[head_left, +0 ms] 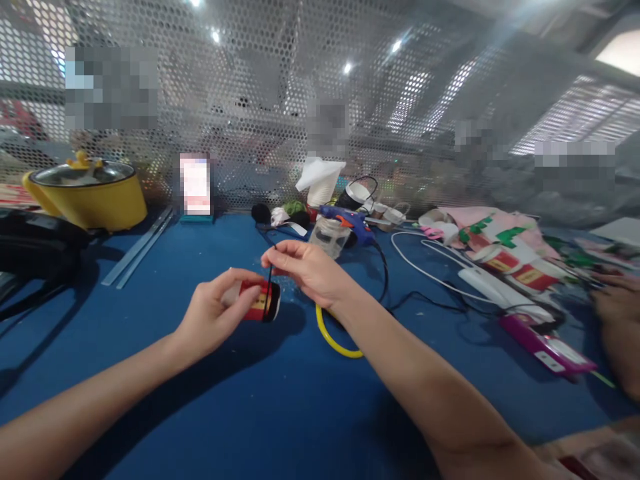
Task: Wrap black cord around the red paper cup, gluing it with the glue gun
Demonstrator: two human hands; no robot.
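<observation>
Centre: the left hand has its thumb and fingers closed around a small red cylinder, which lies roughly on its side just above the blue table, its black-banded end toward the right. The grip is as wide as the cylinder's body; the fingers behind it are partly hidden. The right hand, raised beside it, has thumb and index fingertips pinched nearly together on a black cord. The cord runs down from the pinch across the cylinder near its black end.

Right of centre: a yellow ring rests on the table, partly covered by the right forearm. Behind the right hand stand a clear jar, a blue glue gun beside it, and a stack of white cups.

Left: a yellow pot with a glass lid, 2 clear strips lying side by side, and an upright phone with a lit screen.

Far right: a white power strip, a magenta device and, at the edge, another person's hand.
</observation>
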